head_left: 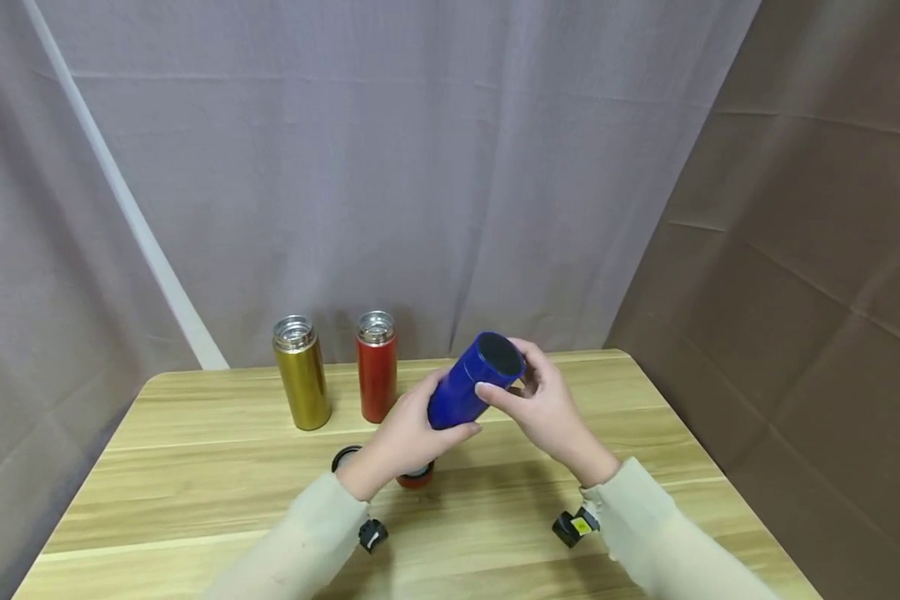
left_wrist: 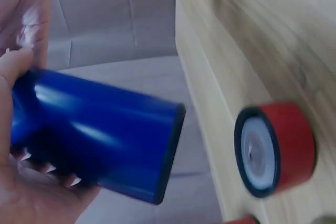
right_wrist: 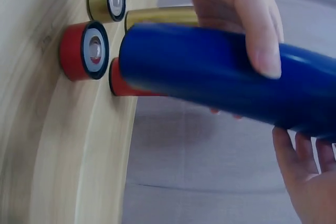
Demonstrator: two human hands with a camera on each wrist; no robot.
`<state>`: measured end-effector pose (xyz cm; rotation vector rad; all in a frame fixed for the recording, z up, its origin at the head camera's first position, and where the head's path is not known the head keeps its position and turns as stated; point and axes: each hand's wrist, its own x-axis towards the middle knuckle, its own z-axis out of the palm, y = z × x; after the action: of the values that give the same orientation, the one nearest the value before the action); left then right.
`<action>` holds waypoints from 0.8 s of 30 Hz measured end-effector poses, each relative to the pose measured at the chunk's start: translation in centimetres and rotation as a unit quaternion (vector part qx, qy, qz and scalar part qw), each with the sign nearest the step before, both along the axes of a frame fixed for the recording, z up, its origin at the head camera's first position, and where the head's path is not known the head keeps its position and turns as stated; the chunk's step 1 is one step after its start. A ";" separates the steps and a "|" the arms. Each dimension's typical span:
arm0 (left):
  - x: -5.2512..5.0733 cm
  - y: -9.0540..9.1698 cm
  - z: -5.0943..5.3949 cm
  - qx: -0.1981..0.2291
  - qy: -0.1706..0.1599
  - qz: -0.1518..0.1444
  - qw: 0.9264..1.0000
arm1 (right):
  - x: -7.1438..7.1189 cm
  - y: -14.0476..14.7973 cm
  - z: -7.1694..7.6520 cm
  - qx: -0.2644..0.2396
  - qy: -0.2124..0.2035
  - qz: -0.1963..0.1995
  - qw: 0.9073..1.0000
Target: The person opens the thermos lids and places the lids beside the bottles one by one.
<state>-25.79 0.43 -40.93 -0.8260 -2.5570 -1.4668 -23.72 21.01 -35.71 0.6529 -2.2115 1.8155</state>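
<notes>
Blue bottle (head_left: 461,393) tilts above the table (head_left: 195,467), top towards half past one, my left hand (head_left: 408,427) grasping its lower body, my right hand (head_left: 549,410) gripping the top from four o'clock.

In the head view, clocked from the blue flask (head_left: 461,396), the counter (head_left: 487,542) offers passage at 6 o'clock, between the left sleeve (head_left: 311,521) and right sleeve (head_left: 648,512), and at 4, beyond the right one. The red flask (head_left: 377,375) and gold flask (head_left: 304,379) obstruct 9, a gap between them; red cap (right_wrist: 79,52) and gold cap (right_wrist: 103,0) obstruct 7 to 8; curtain (head_left: 390,192) bounds 12.
</notes>
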 end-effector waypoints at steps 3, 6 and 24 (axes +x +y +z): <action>0.3 -1.2 0.1 -0.015 -0.001 -0.003 1.000 | -0.1 -0.3 -0.6 0.003 0.001 0.019 1.000; 0.6 -2.3 0.2 -0.033 0.002 0.000 0.999 | 0.0 -0.7 -1.1 0.009 -0.017 0.030 0.999; 1.9 -6.4 -0.3 -0.196 0.118 0.098 0.969 | -0.7 -1.8 -3.0 0.082 -0.083 0.055 0.992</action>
<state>-23.86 -6.00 -41.19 -0.7062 -2.6825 -0.7683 -24.40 19.19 -38.73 0.6906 -2.5017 1.8114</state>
